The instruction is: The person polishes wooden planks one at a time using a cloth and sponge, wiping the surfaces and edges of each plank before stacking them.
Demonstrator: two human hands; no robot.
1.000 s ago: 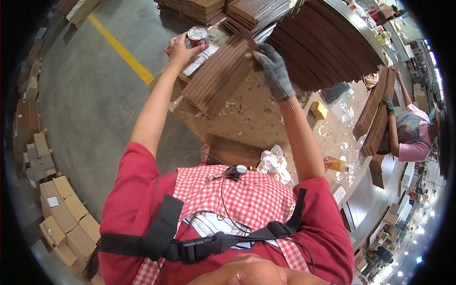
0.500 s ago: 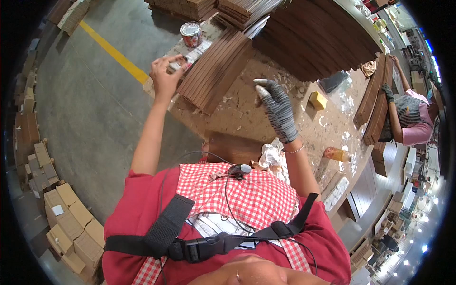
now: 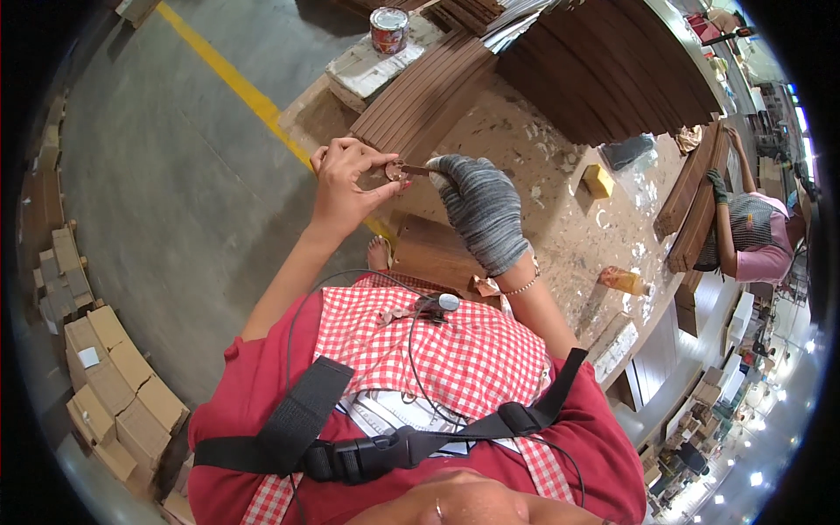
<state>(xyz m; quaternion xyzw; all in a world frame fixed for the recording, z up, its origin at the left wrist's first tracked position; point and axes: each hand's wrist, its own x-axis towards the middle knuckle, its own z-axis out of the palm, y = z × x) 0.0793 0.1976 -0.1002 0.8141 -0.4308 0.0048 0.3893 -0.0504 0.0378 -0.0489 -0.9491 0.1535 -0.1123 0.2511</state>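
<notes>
My bare left hand [image 3: 346, 184] pinches a small round brown piece, like a little cap or lid [image 3: 395, 171], between thumb and fingertips. In a grey knit glove, my right hand [image 3: 483, 214] is closed on a thin dark flat tool, like a small putty knife [image 3: 416, 170]. The tool's tip meets the round piece in front of my chest. Just beyond my hands, a row of brown wooden slats [image 3: 420, 92] lies on the worktable [image 3: 560, 227]. A brown board [image 3: 437, 254] is below my right wrist.
An open paint can [image 3: 388, 31] stands on a white-stained block [image 3: 372, 70]. A tall stack of brown slats [image 3: 604, 70] rises at the back. A yellow block [image 3: 598, 181] and an orange-labelled bottle [image 3: 623, 280] are rightward. Another person [image 3: 757, 227] handles long boards [image 3: 696, 188].
My left hand has come back from beside the paint can toward my chest. My right hand has moved left and closed on the thin tool, which now meets the round piece.
</notes>
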